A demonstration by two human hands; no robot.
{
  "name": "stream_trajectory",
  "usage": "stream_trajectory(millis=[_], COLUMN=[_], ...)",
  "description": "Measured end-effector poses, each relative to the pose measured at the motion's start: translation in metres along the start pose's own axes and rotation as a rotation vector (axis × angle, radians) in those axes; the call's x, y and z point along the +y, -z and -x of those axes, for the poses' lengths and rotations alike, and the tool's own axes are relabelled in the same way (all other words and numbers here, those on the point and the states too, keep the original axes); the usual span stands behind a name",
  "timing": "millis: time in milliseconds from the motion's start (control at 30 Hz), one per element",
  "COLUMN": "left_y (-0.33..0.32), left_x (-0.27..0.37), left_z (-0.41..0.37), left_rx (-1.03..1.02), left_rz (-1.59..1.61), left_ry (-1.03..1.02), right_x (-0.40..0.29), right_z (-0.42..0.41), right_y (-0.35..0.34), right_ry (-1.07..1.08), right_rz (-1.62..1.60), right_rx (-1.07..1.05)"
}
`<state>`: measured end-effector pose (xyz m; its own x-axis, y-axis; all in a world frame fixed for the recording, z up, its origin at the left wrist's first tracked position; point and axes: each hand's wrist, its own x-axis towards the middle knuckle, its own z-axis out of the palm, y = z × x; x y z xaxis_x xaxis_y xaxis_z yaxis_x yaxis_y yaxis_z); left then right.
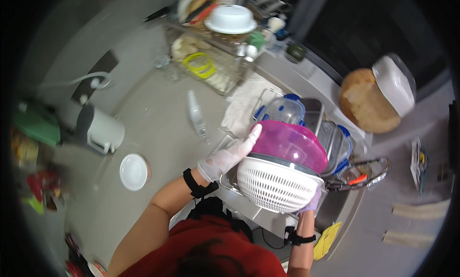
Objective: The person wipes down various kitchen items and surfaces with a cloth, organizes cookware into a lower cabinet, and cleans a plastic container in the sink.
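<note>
Over the sink area I hold a nested stack of a pink plastic bowl [291, 142], a grey-rimmed piece and a white plastic colander [278, 185], all tilted on their sides. My left hand [235, 154], in a translucent white glove, grips the stack's left side, its thumb against the pink bowl. My right hand [313, 202], in a pale purple glove, supports the colander's lower right; most of its fingers are hidden behind it. Just beyond the stack are clear lidded containers with blue clips [284, 109] and a metal tray [316, 108].
A white cloth [246, 100] lies left of the containers. A clear plastic bottle [197, 115], a white bowl [134, 172] and an electric kettle [102, 129] stand along the counter. At the back, a dish rack [208, 36] carries an upturned white bowl [231, 18]. A yellow cloth [327, 241] hangs near the sink edge.
</note>
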<state>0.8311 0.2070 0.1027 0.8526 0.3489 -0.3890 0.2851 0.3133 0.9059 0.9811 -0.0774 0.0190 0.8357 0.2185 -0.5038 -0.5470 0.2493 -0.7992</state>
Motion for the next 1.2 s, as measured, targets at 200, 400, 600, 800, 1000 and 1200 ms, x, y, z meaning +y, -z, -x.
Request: stream_trajectory(millis=[200,400,600,800,1000,1200], left_y=[0.006,-0.005,0.028,0.048,0.099,0.207], left_x=[-0.038,-0.120,-0.127,-0.186,-0.253,-0.329], left_z=[0.082,0.186,0.336,0.474,0.604,0.695], left_rx=[0.035,0.027,0.355,0.686,1.062,1.135], left_rz=[0.000,0.129,0.094,0.321,0.013,0.455], left_ry=[-0.161,-0.306,-0.333,-0.305,-0.368,-0.451], right_x=[0.009,0.018,0.077,0.155,0.289,0.461], right_z=[0.059,0.153,0.218,0.276,0.361,0.450], right_y=[0.011,0.020,0.018,-0.039,-0.123,-0.189], right_ry=[0.006,-0.045,-0.058,-0.079,-0.095,-0.128], right_rz=[0.106,0.230,0.375,0.530,0.694,0.754], right_rx=[-0.110,-0.173,-0.440,-0.718,-0.994,-1.144])
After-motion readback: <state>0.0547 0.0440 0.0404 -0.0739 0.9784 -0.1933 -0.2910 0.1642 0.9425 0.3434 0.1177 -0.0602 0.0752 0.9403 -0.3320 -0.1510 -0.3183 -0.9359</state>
